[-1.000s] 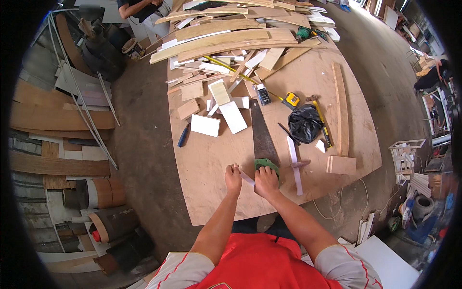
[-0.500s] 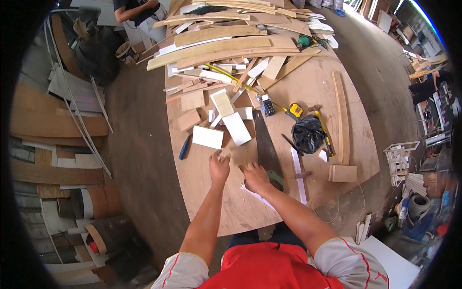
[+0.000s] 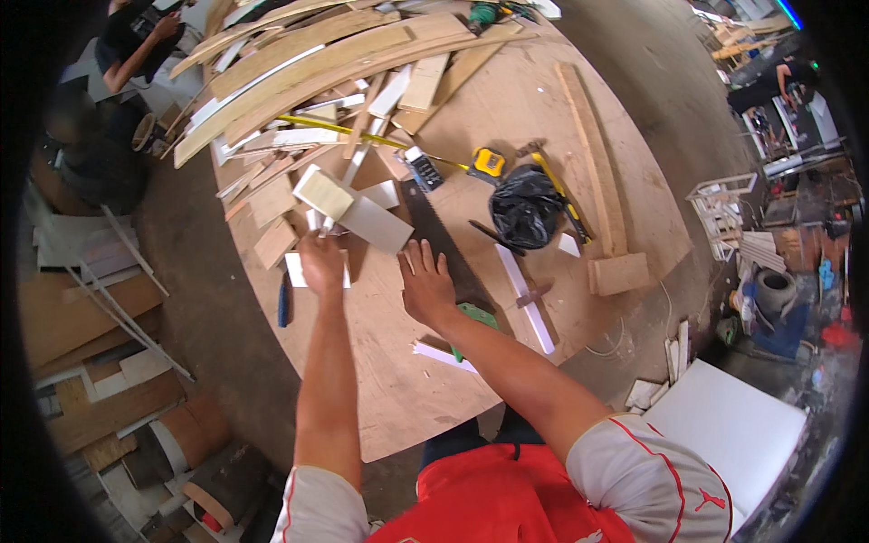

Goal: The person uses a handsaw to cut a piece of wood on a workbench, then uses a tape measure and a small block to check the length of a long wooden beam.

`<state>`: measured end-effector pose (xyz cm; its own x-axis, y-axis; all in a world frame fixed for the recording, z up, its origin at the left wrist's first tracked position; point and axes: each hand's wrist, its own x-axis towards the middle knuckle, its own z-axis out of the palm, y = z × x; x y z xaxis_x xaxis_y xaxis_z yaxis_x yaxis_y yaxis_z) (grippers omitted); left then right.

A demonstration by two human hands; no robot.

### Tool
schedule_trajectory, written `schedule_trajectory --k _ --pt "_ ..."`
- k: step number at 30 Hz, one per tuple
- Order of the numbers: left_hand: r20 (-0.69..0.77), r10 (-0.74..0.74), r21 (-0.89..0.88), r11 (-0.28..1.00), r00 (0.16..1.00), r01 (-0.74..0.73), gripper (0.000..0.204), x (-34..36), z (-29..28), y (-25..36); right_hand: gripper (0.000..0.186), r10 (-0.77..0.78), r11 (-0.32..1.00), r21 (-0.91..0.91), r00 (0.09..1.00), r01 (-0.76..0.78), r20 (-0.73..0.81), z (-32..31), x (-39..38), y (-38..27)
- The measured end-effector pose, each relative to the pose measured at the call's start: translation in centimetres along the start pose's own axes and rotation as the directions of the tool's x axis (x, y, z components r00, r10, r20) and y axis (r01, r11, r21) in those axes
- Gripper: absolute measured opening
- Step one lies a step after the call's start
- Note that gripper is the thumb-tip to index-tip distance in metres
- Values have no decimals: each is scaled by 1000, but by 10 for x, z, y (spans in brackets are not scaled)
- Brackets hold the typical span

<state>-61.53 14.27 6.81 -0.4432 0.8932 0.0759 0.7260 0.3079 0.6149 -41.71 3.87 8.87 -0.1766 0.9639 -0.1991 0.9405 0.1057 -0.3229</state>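
My left hand [image 3: 321, 264] reaches into white and tan offcuts, fingers curled at a small white piece beside the stacked boards [image 3: 371, 222]; exactly what they grip is unclear. My right hand [image 3: 427, 282] has its fingers spread, just right of it, beside the dark blade [image 3: 434, 235] of a hand saw. The saw's green handle [image 3: 475, 317] lies partly behind my right forearm, with a white strip [image 3: 444, 357] below it. A white board [image 3: 294, 271] sits under my left hand. A blue-handled tool [image 3: 283, 303] lies at the left.
Long planks [image 3: 308, 81] heap the far table. Rightward lie a tape measure [image 3: 488, 163], black bag [image 3: 525, 213], hammer [image 3: 570, 213], batten [image 3: 584, 136] and pale strip [image 3: 529, 308]. A person [image 3: 127, 50] is at top left, another [image 3: 778, 86] at right. Plywood sheets [image 3: 100, 326] stand leftward.
My hands have left the saw handle and the white strip and moved forward to the offcuts, the left one farther left. My right fingers have spread. The view has turned and shifted.
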Motion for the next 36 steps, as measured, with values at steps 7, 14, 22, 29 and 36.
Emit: schedule_trajectory --k 7,14,22,29,36 --pt "200 -89 336 942 976 17 43 51 -2 47 56 386 922 43 901 -385 -198 -42 -78 101" --pt "191 104 -500 866 976 5 48 -69 51 5 47 191 982 58 935 -182 -299 -15 -166 177" --pt "799 60 -532 533 598 658 47 -285 32 187 39 412 813 567 816 -128 -406 -78 -191 181" --pt "712 215 -674 476 669 565 38 -398 24 270 30 569 692 720 652 -50 -501 -154 -284 167" --pt "746 244 -640 520 620 565 40 -508 -16 300 25 600 734 675 537 -74 -593 -169 -405 190"
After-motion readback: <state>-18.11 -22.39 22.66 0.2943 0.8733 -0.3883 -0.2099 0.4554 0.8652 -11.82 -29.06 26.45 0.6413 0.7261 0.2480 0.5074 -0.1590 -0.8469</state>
